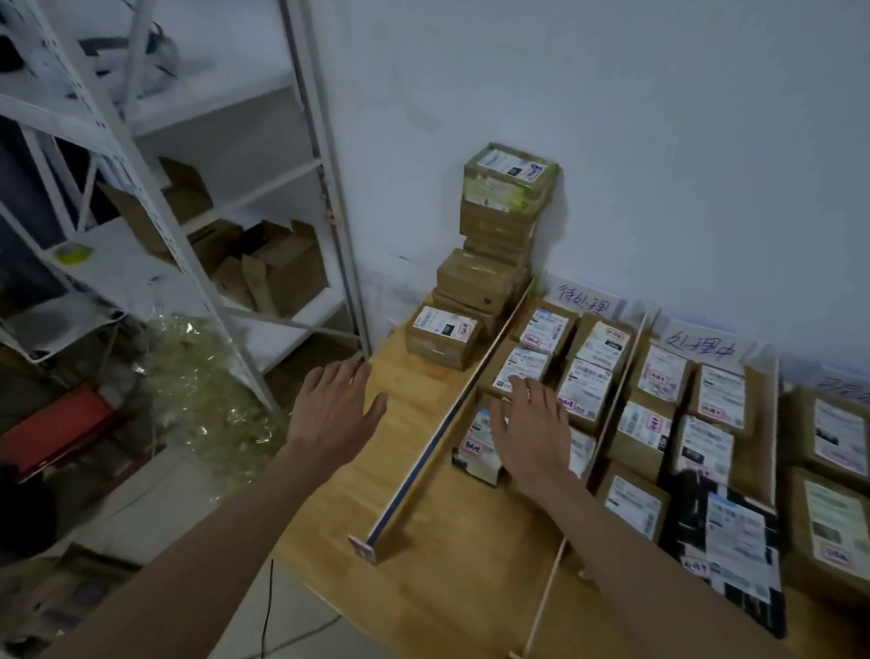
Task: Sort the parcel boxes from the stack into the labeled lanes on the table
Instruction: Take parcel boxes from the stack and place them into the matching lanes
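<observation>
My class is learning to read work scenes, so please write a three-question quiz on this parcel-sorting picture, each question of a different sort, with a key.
1. True or false: the left hand grips a parcel.
2. Multiple choice: the stack of parcel boxes stands
A. at the table's far left corner, against the wall
B. on the metal shelf
C. in the rightmost lane
3. Fill in: the right hand hovers over or rests on boxes in the lane nearest the ____.

Key
1. False; its fingers are spread and hold nothing.
2. A
3. stack
</observation>
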